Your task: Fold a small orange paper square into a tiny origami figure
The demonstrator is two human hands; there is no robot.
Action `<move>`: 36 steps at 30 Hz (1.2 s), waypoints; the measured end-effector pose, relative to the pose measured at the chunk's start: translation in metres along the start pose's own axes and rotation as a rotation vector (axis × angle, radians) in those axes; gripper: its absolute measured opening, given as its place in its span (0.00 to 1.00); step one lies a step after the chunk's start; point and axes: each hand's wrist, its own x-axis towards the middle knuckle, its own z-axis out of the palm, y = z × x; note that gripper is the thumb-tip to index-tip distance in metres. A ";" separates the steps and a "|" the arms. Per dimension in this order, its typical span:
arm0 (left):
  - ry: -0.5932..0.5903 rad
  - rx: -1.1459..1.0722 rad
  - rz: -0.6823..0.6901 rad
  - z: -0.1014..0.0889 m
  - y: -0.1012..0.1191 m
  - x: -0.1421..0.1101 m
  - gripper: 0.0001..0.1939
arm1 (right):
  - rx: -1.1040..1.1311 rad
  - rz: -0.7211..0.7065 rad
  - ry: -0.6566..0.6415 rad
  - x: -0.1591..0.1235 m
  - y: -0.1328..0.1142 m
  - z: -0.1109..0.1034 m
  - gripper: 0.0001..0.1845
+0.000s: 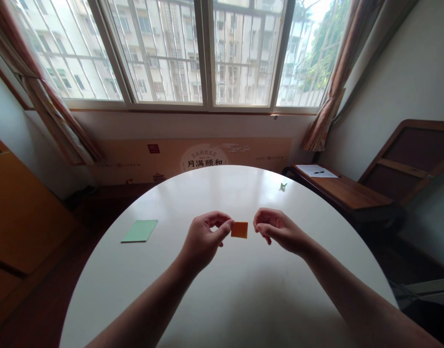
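Observation:
I hold a small orange folded paper (239, 230) above the round white table (222, 290). My left hand (203, 239) pinches its left edge between thumb and forefinger. My right hand (278, 229) is curled just to the right of the paper, its fingertips near the right edge; I cannot tell whether they touch it. A light green sheet of paper (139, 230) lies flat on the table to the left. A tiny green folded paper figure (283, 186) sits near the table's far right edge.
A wooden side table (345, 191) with a white sheet and a pen (318, 171) stands at the right. A wooden chair frame (410, 159) leans by the right wall. A wide barred window (207, 53) and curtains are behind, a wooden cabinet (19, 212) at the left.

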 end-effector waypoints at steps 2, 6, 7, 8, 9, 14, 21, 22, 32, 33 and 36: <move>0.017 -0.039 -0.011 0.003 -0.001 0.000 0.16 | 0.031 -0.014 -0.009 0.000 0.001 0.005 0.14; 0.021 -0.086 -0.036 0.008 -0.003 -0.002 0.17 | 0.028 -0.005 0.003 -0.001 0.002 0.022 0.19; 0.010 -0.087 -0.041 0.008 -0.003 -0.002 0.17 | 0.021 0.000 0.029 -0.001 0.002 0.025 0.19; -0.008 -0.083 -0.045 0.008 -0.003 -0.002 0.17 | 0.016 0.003 0.058 -0.001 0.003 0.027 0.18; -0.030 -0.074 -0.048 0.008 -0.003 -0.003 0.16 | 0.012 0.005 0.086 -0.001 0.003 0.027 0.18; -0.134 0.010 -0.025 0.004 0.000 -0.002 0.16 | -0.011 0.027 0.113 0.000 0.001 0.024 0.19; -0.156 -0.049 -0.088 0.008 -0.004 -0.001 0.16 | -0.058 0.056 0.064 -0.001 -0.002 0.024 0.20; -0.144 -0.053 -0.096 0.009 -0.004 -0.002 0.17 | -0.052 0.062 0.068 0.000 -0.002 0.024 0.20; -0.109 -0.047 -0.114 0.008 -0.004 -0.002 0.17 | -0.005 0.067 0.116 0.000 0.000 0.026 0.19; -0.108 -0.051 -0.112 0.008 -0.004 -0.002 0.16 | -0.002 0.069 0.120 0.000 0.000 0.026 0.18; -0.096 -0.079 -0.109 0.007 -0.004 -0.001 0.13 | 0.004 0.079 0.118 0.000 0.002 0.027 0.18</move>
